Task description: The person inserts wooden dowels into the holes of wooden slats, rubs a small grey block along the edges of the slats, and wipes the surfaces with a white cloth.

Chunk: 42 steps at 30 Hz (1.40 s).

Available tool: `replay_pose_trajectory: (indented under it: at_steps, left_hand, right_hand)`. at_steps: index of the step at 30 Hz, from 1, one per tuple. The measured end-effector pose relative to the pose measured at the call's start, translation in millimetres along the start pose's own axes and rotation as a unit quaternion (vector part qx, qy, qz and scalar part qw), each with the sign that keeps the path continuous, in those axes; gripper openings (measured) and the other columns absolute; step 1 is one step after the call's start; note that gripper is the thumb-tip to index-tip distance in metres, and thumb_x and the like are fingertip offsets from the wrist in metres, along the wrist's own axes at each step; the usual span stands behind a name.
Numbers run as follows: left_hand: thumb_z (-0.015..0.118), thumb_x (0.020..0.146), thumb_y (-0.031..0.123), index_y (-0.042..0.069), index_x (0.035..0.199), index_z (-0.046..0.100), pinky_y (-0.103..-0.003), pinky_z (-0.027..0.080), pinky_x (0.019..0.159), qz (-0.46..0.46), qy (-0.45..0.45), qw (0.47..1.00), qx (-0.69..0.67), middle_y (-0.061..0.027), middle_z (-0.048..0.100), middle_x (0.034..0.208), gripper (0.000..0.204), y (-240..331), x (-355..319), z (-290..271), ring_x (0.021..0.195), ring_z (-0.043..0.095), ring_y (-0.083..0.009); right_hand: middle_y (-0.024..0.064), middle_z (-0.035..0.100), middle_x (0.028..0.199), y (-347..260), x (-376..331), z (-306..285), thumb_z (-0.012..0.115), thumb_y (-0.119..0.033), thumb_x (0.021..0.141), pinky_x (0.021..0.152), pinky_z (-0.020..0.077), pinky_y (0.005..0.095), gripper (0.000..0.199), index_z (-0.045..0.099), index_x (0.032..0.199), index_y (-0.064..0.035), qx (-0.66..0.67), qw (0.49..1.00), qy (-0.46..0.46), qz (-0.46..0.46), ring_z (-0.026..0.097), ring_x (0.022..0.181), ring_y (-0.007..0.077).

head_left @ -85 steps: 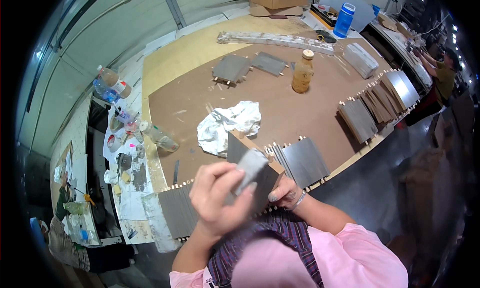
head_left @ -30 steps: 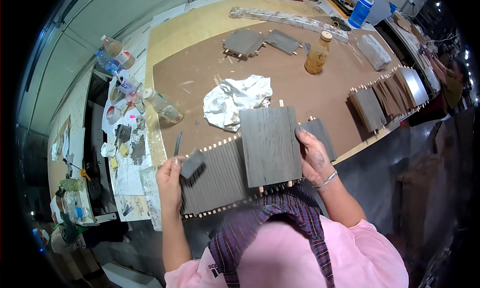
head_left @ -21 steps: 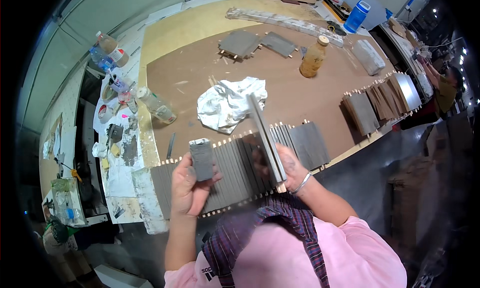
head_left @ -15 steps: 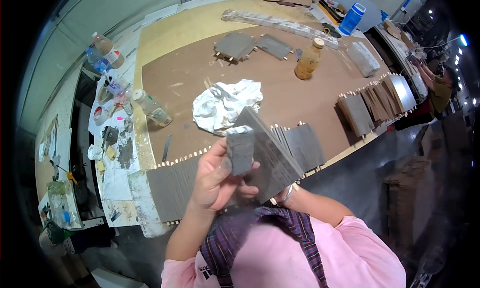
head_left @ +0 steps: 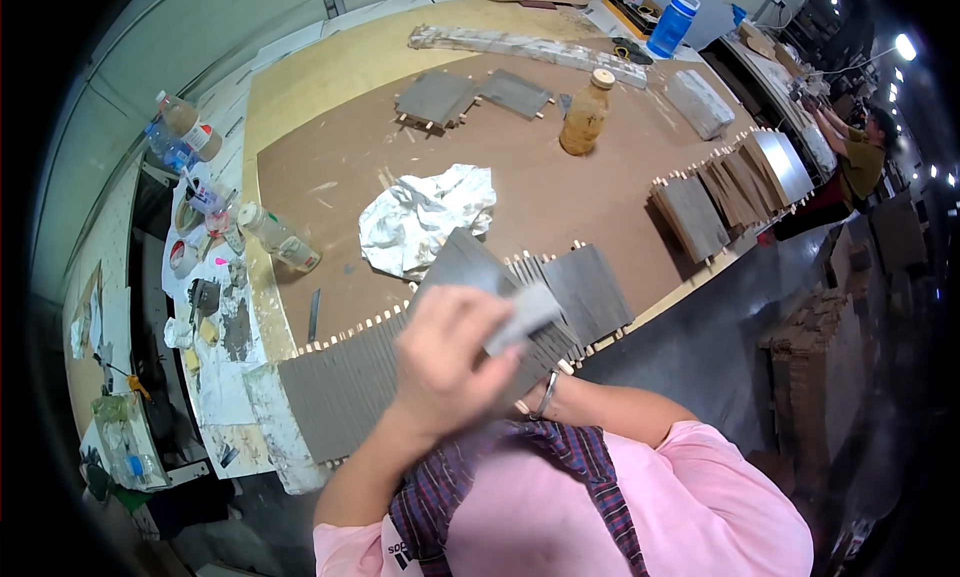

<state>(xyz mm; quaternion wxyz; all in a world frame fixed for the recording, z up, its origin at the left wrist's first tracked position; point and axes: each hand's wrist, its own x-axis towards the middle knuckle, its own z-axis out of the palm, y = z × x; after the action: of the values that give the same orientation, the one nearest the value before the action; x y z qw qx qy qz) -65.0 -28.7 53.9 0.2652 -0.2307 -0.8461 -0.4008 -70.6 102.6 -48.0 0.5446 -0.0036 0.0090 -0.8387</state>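
Left hand (head_left: 450,352) grips grey block (head_left: 524,319); shirt (head_left: 560,502) bears lettering (head_left: 398,551).

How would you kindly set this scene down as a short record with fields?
Left hand: gripping a grey block over a tilted grey board
Right hand: mostly hidden by that board, fingers not visible
Contact: block and board overlap in view; blur leaves touching unclear
Near edge of table: row of pegged boards, packed side by side
Middle: crumpled white cloth
Beyond: capped amber bottle, standing
Far corner: blue bottle
Right side: another person, at a separate bench
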Motion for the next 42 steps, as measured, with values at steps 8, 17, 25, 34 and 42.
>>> replay_pose_trajectory:
  at_steps: [8,17,25,34,42]
  left_hand:
    - [0.072,0.085,0.003,-0.002,0.116,0.064,-0.031,0.055,0.077,-0.24,0.105,0.964,-0.041,-0.01,0.067,0.1,0.032,-66.2,-15.0,-18.8,0.087,0.065,-0.0201]
    - [0.074,0.088,0.017,-0.005,0.128,0.055,-0.033,0.054,0.091,-0.382,0.092,0.707,-0.589,-0.013,0.066,0.117,0.049,-67.7,-35.1,-35.6,0.101,0.066,-0.0182]
    - [0.074,0.085,0.007,-0.011,0.123,0.06,-0.031,0.052,0.098,-0.385,0.08,0.698,-0.599,-0.0139,0.069,0.115,0.044,-78.5,-34.4,-46.4,0.104,0.067,-0.0174]
    - [0.072,0.082,0.004,-0.007,0.118,0.065,-0.03,0.046,0.101,-0.404,0.013,0.754,-0.518,-0.0128,0.068,0.115,0.038,-64.9,-12.8,-36.3,0.109,0.063,-0.017]
    - [0.071,0.075,0.008,-0.001,0.113,0.058,-0.032,0.044,0.095,-0.216,0.106,0.968,-0.071,-0.0062,0.058,0.106,0.041,-13.5,-4.5,-38.0,0.101,0.056,-0.0194]
  right_hand:
    - [0.0079,0.053,0.081,-2.1,3.3,10.4,0.045,-0.051,0.1,0.054,0.0422,0.0273,0.063,0.051,0.129,0.0047,-0.018,0.999,-0.035,0.033,0.052,0.058,0.0174]
    - [0.0063,0.05,0.074,-6.7,4.4,45.1,0.045,-0.048,0.102,0.051,0.04,0.026,0.061,0.052,0.129,0.0065,-0.072,0.996,-0.015,0.043,0.05,0.056,0.016]
    - [0.0138,0.058,0.108,-38.1,-2.7,7.0,0.052,-0.038,0.101,0.071,0.0471,0.0332,0.058,0.047,0.14,0.0036,-0.198,0.98,0.004,-0.034,0.059,0.087,0.023]
    - [0.0134,0.061,0.129,-51.7,-27.6,53.6,0.071,-0.02,0.09,0.097,0.0514,0.0347,0.057,0.05,0.139,0.0019,-0.423,0.889,0.174,-0.01,0.061,0.115,0.0197]
    - [0.01,0.07,0.107,-22.2,-15.7,46.1,0.066,-0.015,0.093,0.085,0.0539,0.0326,0.034,0.062,0.119,0.0063,-0.587,0.728,0.24,-0.259,0.065,0.095,0.0146]
